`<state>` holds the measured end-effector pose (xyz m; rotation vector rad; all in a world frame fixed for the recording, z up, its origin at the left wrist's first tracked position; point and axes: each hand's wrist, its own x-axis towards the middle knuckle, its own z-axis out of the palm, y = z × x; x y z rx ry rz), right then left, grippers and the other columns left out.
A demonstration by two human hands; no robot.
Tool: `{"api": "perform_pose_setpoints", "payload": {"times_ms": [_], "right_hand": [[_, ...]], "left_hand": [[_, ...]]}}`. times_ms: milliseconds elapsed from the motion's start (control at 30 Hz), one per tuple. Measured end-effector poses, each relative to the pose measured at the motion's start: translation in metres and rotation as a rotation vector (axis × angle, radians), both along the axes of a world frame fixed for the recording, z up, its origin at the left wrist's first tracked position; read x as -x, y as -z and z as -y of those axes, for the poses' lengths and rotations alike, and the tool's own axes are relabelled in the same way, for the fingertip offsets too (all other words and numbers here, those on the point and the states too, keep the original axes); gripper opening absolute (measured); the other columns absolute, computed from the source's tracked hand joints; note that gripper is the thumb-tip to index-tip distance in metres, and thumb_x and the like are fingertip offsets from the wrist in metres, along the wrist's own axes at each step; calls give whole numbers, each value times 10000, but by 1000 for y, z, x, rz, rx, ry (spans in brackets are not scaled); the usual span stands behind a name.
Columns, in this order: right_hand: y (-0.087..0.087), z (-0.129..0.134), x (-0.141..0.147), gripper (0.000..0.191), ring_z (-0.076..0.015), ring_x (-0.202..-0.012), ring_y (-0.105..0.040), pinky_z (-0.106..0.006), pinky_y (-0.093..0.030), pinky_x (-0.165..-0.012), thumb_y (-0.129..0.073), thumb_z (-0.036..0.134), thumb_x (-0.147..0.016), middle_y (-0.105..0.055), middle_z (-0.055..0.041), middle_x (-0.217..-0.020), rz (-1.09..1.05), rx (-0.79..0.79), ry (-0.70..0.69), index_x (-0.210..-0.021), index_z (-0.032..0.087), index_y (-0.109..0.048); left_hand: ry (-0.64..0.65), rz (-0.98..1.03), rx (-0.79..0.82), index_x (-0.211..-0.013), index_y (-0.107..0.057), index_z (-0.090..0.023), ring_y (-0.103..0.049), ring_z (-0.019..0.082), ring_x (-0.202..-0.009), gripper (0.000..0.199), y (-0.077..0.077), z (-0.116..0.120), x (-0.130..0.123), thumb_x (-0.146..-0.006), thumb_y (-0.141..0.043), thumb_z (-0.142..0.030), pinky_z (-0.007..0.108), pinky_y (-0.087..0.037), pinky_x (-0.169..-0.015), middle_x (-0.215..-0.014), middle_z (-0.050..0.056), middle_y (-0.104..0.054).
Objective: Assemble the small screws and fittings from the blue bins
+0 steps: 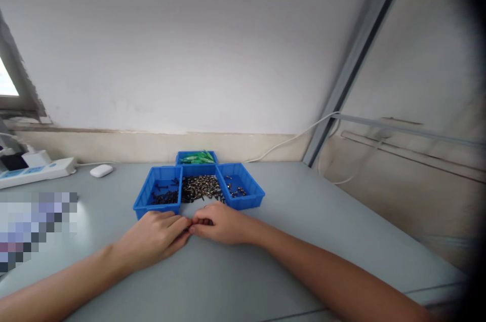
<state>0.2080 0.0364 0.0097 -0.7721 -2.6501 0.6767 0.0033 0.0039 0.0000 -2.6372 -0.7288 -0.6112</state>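
My left hand (161,235) and my right hand (218,223) meet fingertip to fingertip just above the grey table, in front of the blue bins. Both are closed in a pinch; whatever lies between the fingertips is too small or hidden to name. Behind them spreads a heap of small dark and brass-coloured metal parts (203,188), which look like screws or fittings. The left blue bin (157,206) holds dark screw-like pieces (165,197). In the right blue bin (245,203) are several brass-coloured pieces (238,191).
A rear blue bin (196,169) holds green strips (197,158). To the left are a white power strip (41,172), a small white case (101,170) and a pixelated flat object (32,231). A grey metal post (353,64) and a white cable (284,137) stand at the right.
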Motion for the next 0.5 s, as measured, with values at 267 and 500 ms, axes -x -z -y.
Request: {"api": "perform_pose_setpoints", "payload": {"times_ms": [267, 500], "right_hand": [[-1, 4, 2, 160, -120, -635, -569, -204, -388, -554, -598, 298, -807, -645, -4, -686, -98, 112, 85, -801, 156, -670], [-1, 5, 4, 90, -115, -621, -578, -213, -418, -592, -633, 237, -754, -660, 0, -686, -138, 105, 137, -778, 159, -669]], "left_hand": [[14, 14, -5, -762, -544, -168, -531, 119, -499, 316, -3, 1, 0, -976, -326, -248, 235, -391, -471, -594, -13, -551], [-1, 5, -17, -727, -518, -171, -534, 123, -496, 345, -1, -1, 1, -987, -306, -253, 242, -381, -478, -588, -16, -544]]}}
